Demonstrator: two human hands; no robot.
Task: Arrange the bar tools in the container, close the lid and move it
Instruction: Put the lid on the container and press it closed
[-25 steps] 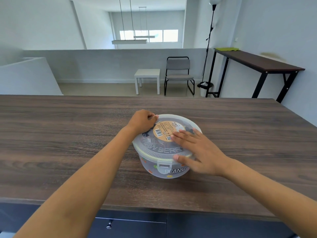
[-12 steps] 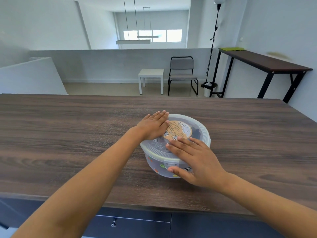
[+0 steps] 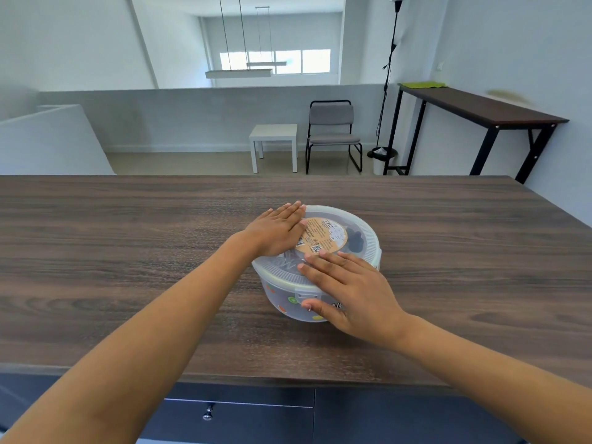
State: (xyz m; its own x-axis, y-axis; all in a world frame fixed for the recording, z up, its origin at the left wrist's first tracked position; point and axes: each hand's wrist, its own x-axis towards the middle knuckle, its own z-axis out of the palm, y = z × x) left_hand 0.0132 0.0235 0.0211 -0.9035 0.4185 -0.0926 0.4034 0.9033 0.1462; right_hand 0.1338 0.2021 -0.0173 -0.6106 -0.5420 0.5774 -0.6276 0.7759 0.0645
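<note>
Near the bench's (image 3: pixel 128 251) front edge, about midway along it, the tub (image 3: pixel 290 302) sits with its lid (image 3: pixel 365 232) on.
My left hand (image 3: pixel 275 230) lies flat and open on the lid's far-left part, beside the round label (image 3: pixel 322 235). My right hand (image 3: pixel 349 291) is spread open over the near-right rim, thumb against the tub's wall below the clip (image 3: pixel 306 292).

You have one container (image 3: pixel 288 299), one lid (image 3: pixel 365 225), one chair (image 3: pixel 331 136), one white stool (image 3: pixel 274 136), and two hanging lamps (image 3: pixel 238 73).
</note>
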